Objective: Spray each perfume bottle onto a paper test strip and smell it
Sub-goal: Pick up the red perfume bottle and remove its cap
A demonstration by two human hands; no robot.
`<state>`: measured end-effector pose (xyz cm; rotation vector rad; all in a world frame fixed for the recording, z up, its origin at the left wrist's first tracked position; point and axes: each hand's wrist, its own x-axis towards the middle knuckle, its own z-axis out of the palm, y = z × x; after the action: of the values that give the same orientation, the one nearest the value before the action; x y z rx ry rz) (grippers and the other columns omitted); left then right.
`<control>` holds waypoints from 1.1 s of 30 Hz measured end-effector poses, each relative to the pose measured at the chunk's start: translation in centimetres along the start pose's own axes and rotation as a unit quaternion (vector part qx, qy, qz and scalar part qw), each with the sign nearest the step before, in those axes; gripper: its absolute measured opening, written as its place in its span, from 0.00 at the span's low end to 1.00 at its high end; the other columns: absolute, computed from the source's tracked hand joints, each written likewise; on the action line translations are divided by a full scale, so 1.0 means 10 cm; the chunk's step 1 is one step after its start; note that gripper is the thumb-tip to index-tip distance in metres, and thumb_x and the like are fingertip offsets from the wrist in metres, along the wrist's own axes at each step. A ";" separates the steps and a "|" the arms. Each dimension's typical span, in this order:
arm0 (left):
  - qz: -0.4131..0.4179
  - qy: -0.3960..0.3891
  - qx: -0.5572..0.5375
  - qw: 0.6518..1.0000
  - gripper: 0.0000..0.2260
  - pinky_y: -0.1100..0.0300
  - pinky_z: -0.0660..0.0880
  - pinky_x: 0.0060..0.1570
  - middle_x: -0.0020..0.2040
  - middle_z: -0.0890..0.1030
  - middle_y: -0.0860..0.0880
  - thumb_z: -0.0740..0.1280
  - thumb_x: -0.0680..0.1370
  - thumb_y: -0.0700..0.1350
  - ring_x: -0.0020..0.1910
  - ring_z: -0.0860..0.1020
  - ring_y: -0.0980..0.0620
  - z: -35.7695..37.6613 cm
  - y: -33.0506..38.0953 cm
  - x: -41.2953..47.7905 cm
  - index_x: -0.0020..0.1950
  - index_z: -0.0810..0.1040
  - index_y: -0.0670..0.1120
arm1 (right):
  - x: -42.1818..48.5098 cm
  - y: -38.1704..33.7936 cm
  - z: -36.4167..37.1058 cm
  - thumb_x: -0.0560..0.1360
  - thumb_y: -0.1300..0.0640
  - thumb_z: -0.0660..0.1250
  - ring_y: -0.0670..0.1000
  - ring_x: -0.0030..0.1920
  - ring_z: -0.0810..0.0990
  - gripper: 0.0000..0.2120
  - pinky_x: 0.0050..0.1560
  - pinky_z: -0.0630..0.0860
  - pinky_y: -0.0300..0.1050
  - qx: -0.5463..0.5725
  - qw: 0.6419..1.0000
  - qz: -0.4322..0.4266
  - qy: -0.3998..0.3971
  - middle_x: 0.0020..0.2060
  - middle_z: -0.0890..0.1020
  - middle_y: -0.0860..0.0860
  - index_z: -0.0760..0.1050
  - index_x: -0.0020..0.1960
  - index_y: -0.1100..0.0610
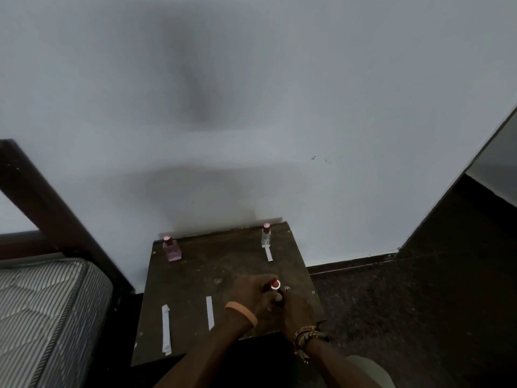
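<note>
A small dark wooden table [229, 264] stands against the wall. Both my hands meet over its right front part around a dark perfume bottle with a red cap [275, 284]. My left hand [253, 295] grips its top and my right hand [293, 306] wraps its lower body, which is mostly hidden. A pink bottle [171, 250] stands at the back left and a clear bottle with a pink cap [266, 236] at the back right. One paper strip [268, 253] lies in front of the clear bottle. Two longer strips [166, 329] [209, 312] lie at the front left.
A striped mattress [47, 309] on a dark bed frame [42, 203] is close on the left. A white wall [251, 107] rises right behind the table. Dark floor [419, 289] spreads to the right, with a doorway edge at far right.
</note>
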<state>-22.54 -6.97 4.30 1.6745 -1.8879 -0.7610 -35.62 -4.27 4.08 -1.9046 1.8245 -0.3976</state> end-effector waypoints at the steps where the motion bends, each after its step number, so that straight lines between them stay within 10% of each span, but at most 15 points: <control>1: 0.007 -0.004 -0.002 1.000 0.19 0.65 0.72 0.58 0.55 0.83 0.52 0.73 0.69 0.46 0.54 0.79 0.58 0.00 0.01 -0.01 0.60 0.79 0.52 | 0.00 0.01 0.02 0.79 0.51 0.60 0.50 0.50 0.81 0.10 0.52 0.76 0.43 0.001 1.000 0.002 0.006 0.50 0.83 0.51 0.77 0.55 0.52; 33: -0.017 -0.030 -0.072 0.997 0.22 0.53 0.74 0.62 0.59 0.81 0.48 0.72 0.71 0.42 0.58 0.78 0.50 -0.07 0.09 -0.17 0.64 0.76 0.50 | -0.06 -0.07 0.02 0.78 0.58 0.63 0.54 0.51 0.79 0.10 0.49 0.69 0.41 -0.004 1.000 0.001 0.010 0.51 0.81 0.55 0.77 0.57 0.59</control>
<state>-22.49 -5.30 5.41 1.6145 -1.8031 -0.9474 -34.98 -3.65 4.37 -1.9101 1.8438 -0.4113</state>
